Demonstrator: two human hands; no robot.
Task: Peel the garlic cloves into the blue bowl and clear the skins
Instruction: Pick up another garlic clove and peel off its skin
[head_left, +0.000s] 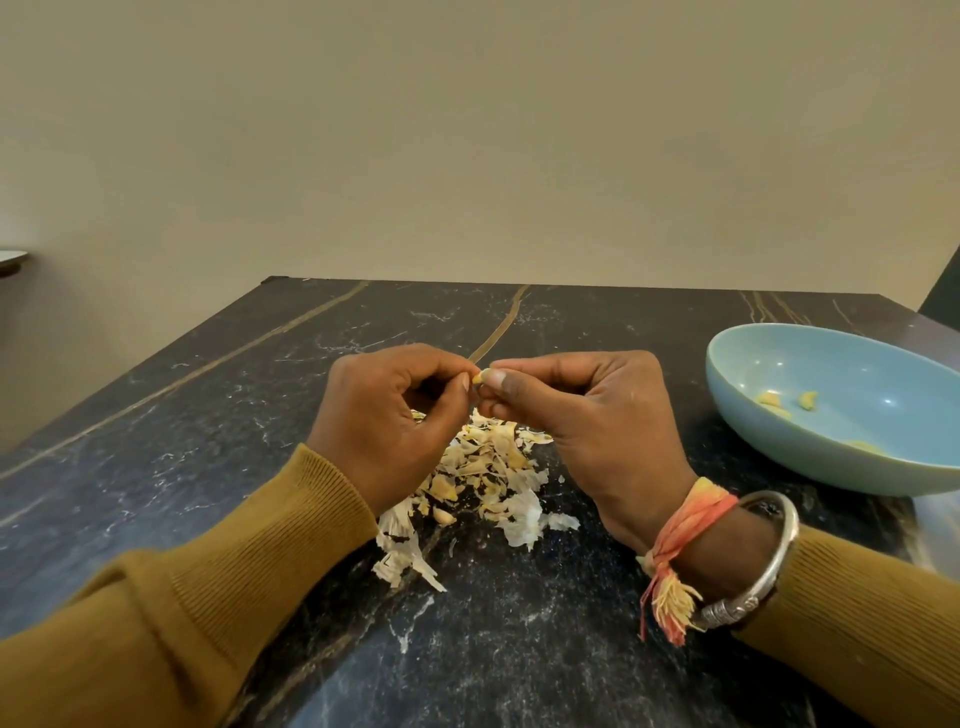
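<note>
Both hands are raised above the pile of skins (483, 467), which lies on the dark marble bench (208, 415). The left hand (395, 415) and the right hand (587, 426) meet fingertip to fingertip over the far edge of the pile. Together they pinch one small garlic clove (480, 375) between thumbs and forefingers. Only the pale tip of that clove shows between the fingertips, so how much of it is peeled cannot be told. The remaining fingers of both hands are curled inward. The pile holds white and yellowish papery flakes, with one clove (444, 515) resting in its near left part. The blue bowl (810, 462) stands on the bench to the right of the pile, well apart from it and partly cut off by the frame edge. Peeled pieces (769, 399) lie inside the bowl on its floor. The right wrist, near and to the right of the pile, carries an orange thread band (685, 519) and a metal bangle (779, 540). Both forearms wear mustard ribbed sleeves (234, 571). A plain beige wall (467, 130) rises beyond the pile at the far bench edge.
</note>
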